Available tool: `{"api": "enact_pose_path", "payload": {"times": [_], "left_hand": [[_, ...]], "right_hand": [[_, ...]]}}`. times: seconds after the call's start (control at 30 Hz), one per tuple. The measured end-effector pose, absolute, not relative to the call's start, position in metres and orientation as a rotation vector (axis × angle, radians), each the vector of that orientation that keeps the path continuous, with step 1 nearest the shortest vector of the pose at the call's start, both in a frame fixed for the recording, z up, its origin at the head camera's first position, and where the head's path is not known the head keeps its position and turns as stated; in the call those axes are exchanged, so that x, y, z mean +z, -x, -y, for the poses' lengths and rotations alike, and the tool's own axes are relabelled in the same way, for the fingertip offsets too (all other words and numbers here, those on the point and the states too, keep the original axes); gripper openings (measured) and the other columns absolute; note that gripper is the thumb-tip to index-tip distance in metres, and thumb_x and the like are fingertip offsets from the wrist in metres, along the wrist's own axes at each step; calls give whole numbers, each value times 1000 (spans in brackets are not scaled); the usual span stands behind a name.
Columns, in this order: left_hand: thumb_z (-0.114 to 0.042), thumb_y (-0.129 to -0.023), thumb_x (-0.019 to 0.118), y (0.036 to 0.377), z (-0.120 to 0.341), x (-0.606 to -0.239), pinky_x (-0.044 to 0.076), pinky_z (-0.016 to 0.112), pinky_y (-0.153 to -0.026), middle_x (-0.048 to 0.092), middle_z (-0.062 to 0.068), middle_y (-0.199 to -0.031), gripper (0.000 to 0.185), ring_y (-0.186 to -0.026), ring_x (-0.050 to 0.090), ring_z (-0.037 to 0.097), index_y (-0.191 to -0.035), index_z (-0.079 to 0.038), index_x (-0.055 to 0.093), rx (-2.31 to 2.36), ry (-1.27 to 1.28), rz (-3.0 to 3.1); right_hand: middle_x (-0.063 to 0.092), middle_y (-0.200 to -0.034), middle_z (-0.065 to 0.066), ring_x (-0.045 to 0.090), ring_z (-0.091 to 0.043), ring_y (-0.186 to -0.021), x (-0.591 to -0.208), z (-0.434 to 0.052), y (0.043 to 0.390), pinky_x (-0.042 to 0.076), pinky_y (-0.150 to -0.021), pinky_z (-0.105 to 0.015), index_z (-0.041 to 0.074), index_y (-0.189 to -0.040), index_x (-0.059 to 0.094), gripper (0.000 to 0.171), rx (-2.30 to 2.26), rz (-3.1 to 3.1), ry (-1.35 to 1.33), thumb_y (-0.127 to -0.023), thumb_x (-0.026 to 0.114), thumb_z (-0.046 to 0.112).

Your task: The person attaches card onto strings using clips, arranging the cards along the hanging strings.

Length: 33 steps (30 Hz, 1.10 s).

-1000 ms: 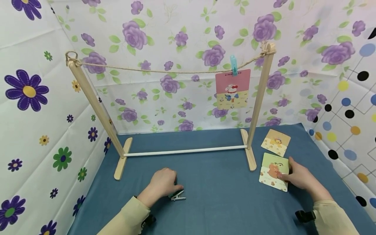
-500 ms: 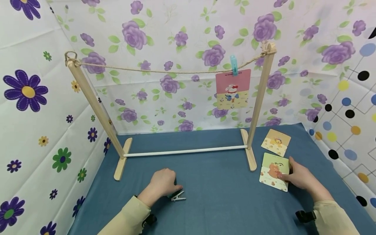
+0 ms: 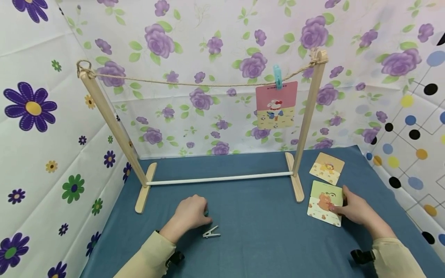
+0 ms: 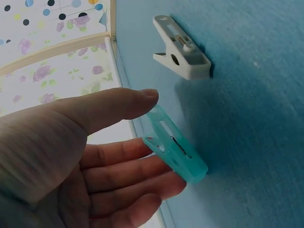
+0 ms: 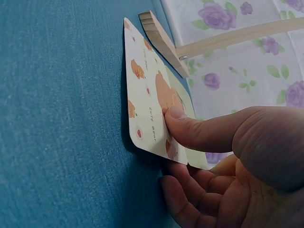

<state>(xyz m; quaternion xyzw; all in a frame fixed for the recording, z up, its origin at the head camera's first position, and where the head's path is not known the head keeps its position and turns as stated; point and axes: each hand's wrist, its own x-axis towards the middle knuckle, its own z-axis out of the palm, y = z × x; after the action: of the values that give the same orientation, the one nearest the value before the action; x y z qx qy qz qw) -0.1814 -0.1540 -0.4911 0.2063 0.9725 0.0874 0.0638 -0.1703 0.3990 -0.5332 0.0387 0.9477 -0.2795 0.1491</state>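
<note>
Two things are held: a teal clip [image 4: 175, 151] is pinched by the left hand [image 3: 190, 214] just above the cloth [image 3: 264, 235], and a bear card [image 3: 324, 203] is gripped by the right hand [image 3: 354, 210]. Beside the clip a white clip [image 3: 211, 232] is lying.

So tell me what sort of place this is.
Probably a small staged tabletop booth, not a lived-in room: flower-printed sheets hang as walls, a blue cloth covers the surface, and a wooden frame strung with twine holds a pegged pink rabbit card.
</note>
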Motion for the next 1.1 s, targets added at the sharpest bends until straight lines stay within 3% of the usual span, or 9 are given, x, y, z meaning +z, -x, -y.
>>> {"api": "enact_pose_path", "payload": {"times": [0.17, 0.27, 0.37, 0.43, 0.53, 0.63, 0.7, 0.93, 1.1], "left_hand": [[-26, -84, 91, 184, 153, -488, 50, 33, -54, 67, 0, -76, 23, -56, 51, 9, -93, -8, 80, 282, -637, -2920], [-21, -87, 86, 185, 153, -486, 39, 28, -49, 53, -5, -65, 20, -51, 41, 6, -77, -10, 73, 287, -647, -2905], [-15, -88, 82, 185, 155, -485, 23, 27, -49, 28, -9, -58, 43, -49, 26, 6, -61, -18, 49, 295, -670, -2901], [-13, -88, 81, 186, 156, -484, 20, 27, -49, 22, -9, -58, 50, -50, 22, 6, -59, -20, 40, 298, -696, -2904], [-12, -88, 81, 186, 159, -482, 24, 27, -49, 35, -9, -57, 35, -49, 28, 6, -63, -15, 56, 318, -728, -2902], [-12, -88, 81, 187, 162, -481, 33, 27, -50, 61, -1, -69, 7, -49, 38, 5, -85, -6, 78, 344, -736, -2890], [-11, -89, 80, 187, 165, -481, 38, 28, -52, 70, 4, -79, 14, -49, 43, 5, -100, -2, 83, 363, -727, -2884], [-10, -92, 81, 187, 174, -481, 44, 30, -52, 75, 11, -91, 19, -49, 51, 7, -108, 1, 81, 437, -634, -2868], [-12, -92, 85, 188, 178, -480, 59, 39, -65, 77, 16, -104, 22, -67, 67, 15, -110, 1, 81, 435, -612, -2857]], "right_hand": [[23, -152, -54, 30, -69, -140, -534, -401, 169, 30, -111, -78, -23, -158, -2, 124, -819, -2726, -106, -97, 78, 50], [24, -152, -54, 31, -69, -140, -534, -403, 169, 31, -111, -78, -23, -158, -2, 123, -819, -2727, -103, -98, 77, 50], [25, -152, -54, 32, -68, -139, -534, -403, 169, 32, -110, -78, -23, -158, -2, 124, -819, -2728, -106, -98, 77, 51], [26, -151, -54, 34, -67, -138, -534, -403, 170, 32, -110, -78, -23, -158, -2, 125, -824, -2727, -114, -97, 77, 53], [27, -150, -54, 35, -67, -137, -534, -404, 170, 33, -110, -78, -23, -158, -2, 128, -832, -2724, -124, -96, 77, 56], [28, -149, -55, 36, -66, -136, -535, -404, 169, 33, -110, -78, -24, -157, -2, 130, -840, -2722, -125, -95, 77, 58], [29, -149, -55, 37, -66, -135, -536, -404, 168, 33, -109, -78, -24, -157, -2, 130, -843, -2728, -119, -95, 77, 59], [27, -150, -54, 34, -68, -137, -535, -404, 168, 33, -109, -78, -23, -158, -1, 126, -856, -2743, -102, -96, 78, 53], [33, -147, -53, 44, -61, -128, -535, -404, 168, 36, -108, -77, -23, -158, -1, 125, -851, -2746, -117, -97, 78, 51]]}}
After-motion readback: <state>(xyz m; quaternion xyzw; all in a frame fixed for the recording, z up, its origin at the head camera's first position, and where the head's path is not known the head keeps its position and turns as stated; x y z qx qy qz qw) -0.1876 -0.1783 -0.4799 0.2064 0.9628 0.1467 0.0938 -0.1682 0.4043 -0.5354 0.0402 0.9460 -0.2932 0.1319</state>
